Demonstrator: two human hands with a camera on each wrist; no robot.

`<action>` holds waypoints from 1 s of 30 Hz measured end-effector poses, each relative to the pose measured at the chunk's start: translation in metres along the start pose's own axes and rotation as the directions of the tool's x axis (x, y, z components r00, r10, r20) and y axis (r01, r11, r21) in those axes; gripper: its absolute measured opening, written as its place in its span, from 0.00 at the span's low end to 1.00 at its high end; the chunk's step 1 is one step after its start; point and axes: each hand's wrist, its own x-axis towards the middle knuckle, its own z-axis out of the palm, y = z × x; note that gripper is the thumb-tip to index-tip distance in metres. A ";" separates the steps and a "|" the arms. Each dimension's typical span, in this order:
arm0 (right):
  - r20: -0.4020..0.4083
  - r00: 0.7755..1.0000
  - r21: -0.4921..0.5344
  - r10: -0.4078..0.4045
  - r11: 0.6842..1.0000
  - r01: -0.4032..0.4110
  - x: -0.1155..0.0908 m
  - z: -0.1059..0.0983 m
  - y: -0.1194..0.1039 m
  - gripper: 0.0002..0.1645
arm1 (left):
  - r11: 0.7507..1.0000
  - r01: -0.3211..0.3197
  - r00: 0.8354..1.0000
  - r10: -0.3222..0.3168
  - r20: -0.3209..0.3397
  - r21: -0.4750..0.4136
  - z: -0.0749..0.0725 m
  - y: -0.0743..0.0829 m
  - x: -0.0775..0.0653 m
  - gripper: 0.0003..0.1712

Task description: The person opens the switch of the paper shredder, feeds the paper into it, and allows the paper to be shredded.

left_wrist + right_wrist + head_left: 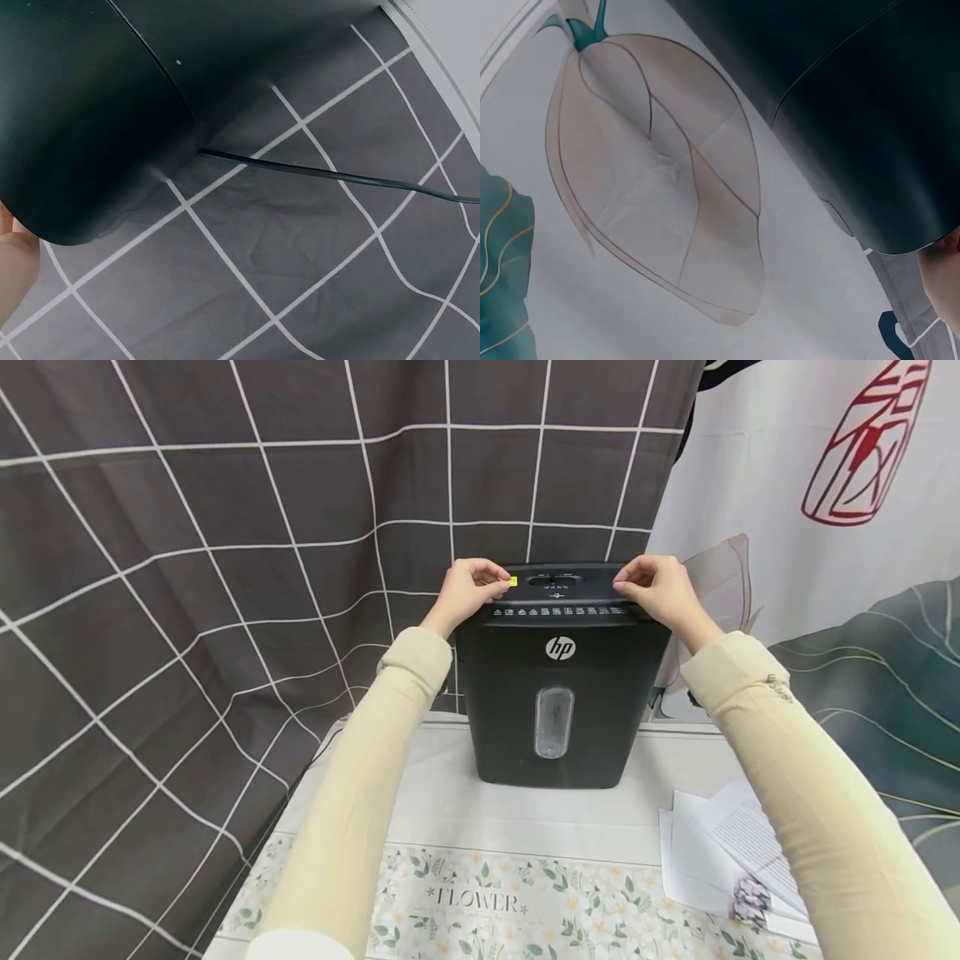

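A black HP paper shredder stands upright on the table against the checked cloth, with a small clear window in its front. My left hand grips the left end of its top, thumb toward the front and fingers curled above, beside a small yellow sticker. At the opposite end, my right hand holds the top's right edge with thumb and bent fingers. Both wrist views show the shredder's dark sides, with part of the left hand and right hand at its top edge.
Loose papers lie on the table at the right, partly under my right sleeve. A flowered mat covers the near part of the table. A black cord runs behind the shredder, before the dark checked cloth.
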 end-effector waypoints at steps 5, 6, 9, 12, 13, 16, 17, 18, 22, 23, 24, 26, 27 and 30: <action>-0.020 1.000 0.021 -0.007 1.000 0.007 -0.003 -0.001 0.000 0.09 | 0.997 -0.036 0.999 0.036 0.006 -0.061 0.004 0.005 -0.002 0.09; -0.025 1.000 0.029 -0.011 1.000 0.011 -0.004 -0.001 0.001 0.09 | 0.996 -0.038 0.999 0.039 0.006 -0.077 0.004 0.006 -0.003 0.09; -0.045 0.999 0.057 -0.018 0.998 0.021 -0.007 -0.002 0.002 0.09 | 0.993 -0.032 0.999 0.031 -0.005 -0.112 0.006 0.008 -0.005 0.10; -0.072 0.997 0.089 -0.024 0.996 0.030 -0.012 -0.005 0.002 0.09 | 0.986 -0.038 0.999 0.033 -0.029 -0.162 0.009 0.010 -0.007 0.11; -0.078 0.997 0.103 -0.024 0.994 0.032 -0.014 -0.006 0.002 0.09 | 0.982 -0.043 0.999 0.036 -0.038 -0.182 0.011 0.011 -0.008 0.11; -0.099 0.995 0.144 -0.026 0.989 0.040 -0.019 -0.010 0.001 0.09 | 0.967 -0.069 0.997 0.058 -0.052 -0.247 0.016 0.015 -0.011 0.11; -0.104 0.994 0.167 -0.023 0.985 0.040 -0.021 -0.011 0.001 0.08 | 0.961 -0.077 0.996 0.066 -0.052 -0.266 0.018 0.016 -0.012 0.11; -0.110 0.994 0.182 -0.019 0.982 0.039 -0.023 -0.012 0.000 0.07 | 0.956 -0.089 0.996 0.077 -0.050 -0.281 0.020 0.017 -0.013 0.11; -0.130 0.991 0.241 -0.013 0.970 0.045 -0.033 -0.015 0.000 0.04 | 0.941 -0.124 0.992 0.123 -0.025 -0.314 0.028 0.024 -0.022 0.11; -0.130 0.991 0.249 -0.017 0.967 0.050 -0.036 -0.016 0.001 0.03 | 0.938 -0.136 0.990 0.136 -0.020 -0.319 0.030 0.026 -0.025 0.11; -0.130 0.991 0.245 -0.022 0.968 0.053 -0.038 -0.018 0.001 0.03 | 0.936 -0.144 0.989 0.147 -0.014 -0.322 0.032 0.027 -0.027 0.11; -0.128 0.991 0.244 -0.029 0.968 0.060 -0.043 -0.019 0.004 0.02 | 0.932 -0.152 0.987 0.161 -0.002 -0.328 0.036 0.029 -0.032 0.11; -0.129 0.991 0.243 -0.031 0.968 0.062 -0.046 -0.020 0.005 0.02 | 0.931 -0.153 0.986 0.165 0.005 -0.332 0.037 0.030 -0.034 0.11; -0.134 0.991 0.215 -0.026 0.975 0.055 -0.054 -0.023 0.009 0.03 | 0.927 -0.150 0.985 0.169 0.025 -0.343 0.041 0.032 -0.042 0.11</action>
